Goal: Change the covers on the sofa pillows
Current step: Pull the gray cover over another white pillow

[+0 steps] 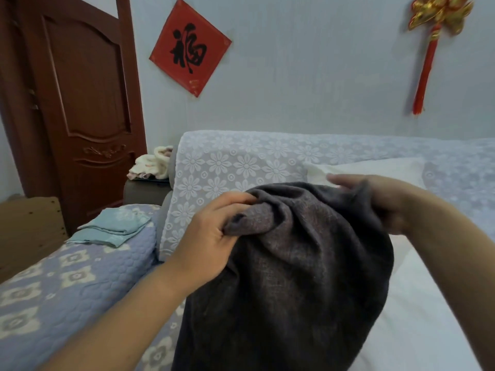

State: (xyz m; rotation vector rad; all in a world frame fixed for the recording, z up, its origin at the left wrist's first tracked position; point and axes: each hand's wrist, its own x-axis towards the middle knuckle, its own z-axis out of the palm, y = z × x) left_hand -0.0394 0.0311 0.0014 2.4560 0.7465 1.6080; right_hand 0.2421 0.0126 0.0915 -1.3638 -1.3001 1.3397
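Both hands are up on the top edge of the dark grey cover [294,263], which hangs bunched between them and down toward the person. Left hand [211,236] has its fingers curled tight round a gathered fold at the cover's left corner. Right hand [375,199] pinches the far right edge, thumb partly buried in cloth, fingers fairly straight, so that grip looks the weaker one. A white pillow [401,303] lies just below and beyond the right hand on the sofa [241,162]; can't tell if any of it is inside the cover. Risks, as I judge them: the right-side pinch slips and the opening collapses; the bunched fold in the left hand hides the true opening, so the pillow goes in crooked or catches. A folded light-blue cloth [112,228] sits well left of the left hand, untouched.
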